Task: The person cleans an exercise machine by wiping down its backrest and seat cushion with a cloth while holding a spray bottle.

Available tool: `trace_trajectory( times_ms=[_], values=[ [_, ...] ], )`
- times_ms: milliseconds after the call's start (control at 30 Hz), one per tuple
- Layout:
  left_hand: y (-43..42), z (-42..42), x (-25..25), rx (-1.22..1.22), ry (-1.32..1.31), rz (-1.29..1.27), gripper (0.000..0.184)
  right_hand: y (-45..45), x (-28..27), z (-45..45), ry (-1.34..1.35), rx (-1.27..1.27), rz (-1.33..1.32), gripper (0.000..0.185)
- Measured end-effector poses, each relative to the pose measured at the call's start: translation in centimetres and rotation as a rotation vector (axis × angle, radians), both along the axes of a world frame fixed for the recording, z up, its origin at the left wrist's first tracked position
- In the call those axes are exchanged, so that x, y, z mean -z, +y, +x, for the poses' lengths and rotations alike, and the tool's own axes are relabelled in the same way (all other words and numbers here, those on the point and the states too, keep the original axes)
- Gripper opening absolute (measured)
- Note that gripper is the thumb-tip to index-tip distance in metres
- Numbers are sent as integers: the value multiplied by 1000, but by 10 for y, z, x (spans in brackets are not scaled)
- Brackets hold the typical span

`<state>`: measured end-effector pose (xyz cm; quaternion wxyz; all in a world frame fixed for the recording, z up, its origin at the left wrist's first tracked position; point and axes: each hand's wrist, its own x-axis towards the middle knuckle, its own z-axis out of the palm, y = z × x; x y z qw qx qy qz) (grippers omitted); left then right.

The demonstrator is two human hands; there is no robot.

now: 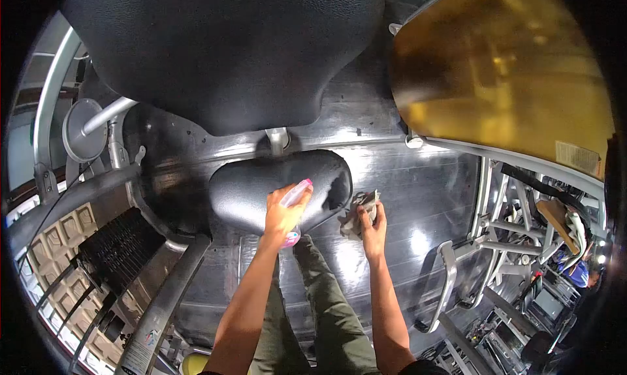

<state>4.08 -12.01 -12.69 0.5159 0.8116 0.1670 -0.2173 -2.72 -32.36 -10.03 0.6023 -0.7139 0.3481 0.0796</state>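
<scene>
My left hand is wrapped round a clear spray bottle with pink parts, held over the black padded seat. Fingers cover much of the bottle's middle. To the right, my right hand grips a crumpled greyish cloth just off the seat's right end. A dark, wet-looking patch shows on the seat's right side. Beyond the seat rises a large black backrest pad, joined by a metal post.
At the left are a weight stack and grey machine frame bars. A yellow panel stands at upper right. A metal handle and more gym equipment sit at right, with a person in blue farther off.
</scene>
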Motion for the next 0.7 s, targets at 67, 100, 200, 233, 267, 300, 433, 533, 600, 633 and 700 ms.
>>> trace_trajectory(
  times_ms=[67, 100, 200, 233, 267, 300, 433, 533, 600, 633, 700],
  values=[
    [11, 2, -6, -24, 121, -81, 30, 0, 16, 0, -32, 93, -95, 28],
    [17, 4, -9, -52, 241, -162, 32, -2, 23, 2, -28, 97, -94, 28],
    [40, 1, 11, -108, 365, -229, 33, -8, 34, 18, 18, -52, -313, 30],
    [46, 0, 17, -148, 432, -247, 32, -8, 31, 27, 26, -48, -314, 30],
    [52, -2, 22, -184, 430, -302, 36, -8, 30, 36, 39, -138, -403, 31],
    [57, -4, 30, -179, 440, -301, 36, -7, 33, 43, 55, -229, -491, 32],
    [70, -2, 52, -223, 553, -426, 42, -2, 61, 61, 18, -404, -669, 31],
    [71, 4, 49, -236, 581, -473, 45, 9, 68, 80, -24, -456, -801, 29],
    [75, 4, 51, -233, 602, -512, 50, 20, 69, 96, -138, -501, -834, 27],
    [76, 5, 53, -246, 613, -521, 51, 25, 71, 101, -158, -524, -803, 27],
    [74, 6, 55, -257, 608, -507, 51, 35, 69, 103, -93, -619, -811, 29]
  ],
)
